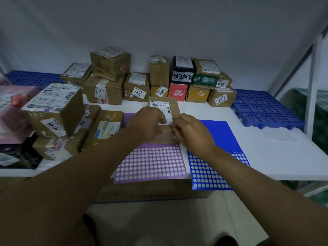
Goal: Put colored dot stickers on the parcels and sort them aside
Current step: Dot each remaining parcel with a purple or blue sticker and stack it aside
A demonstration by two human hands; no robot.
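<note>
A flat brown parcel [174, 110] with a white shipping label lies in the middle of the white table, partly over the purple sticker sheet [150, 162]. My left hand [147, 122] rests on the parcel's label and holds it down. My right hand [190, 132] has its fingertips pinched at the parcel's right side; any sticker between them is too small to tell. A blue sticker sheet [214, 132] lies to the right, under my right wrist. Both sheets show rows of empty dot holes.
Stacked cardboard parcels [106, 82] fill the back, some with numbered tags such as 3003 [221, 99]. More parcels pile at the left, the top one [53, 109] tagged 3018. Blue perforated pallets [266, 109] sit at the right and far left. A large carton [150, 190] stands under the table's front edge.
</note>
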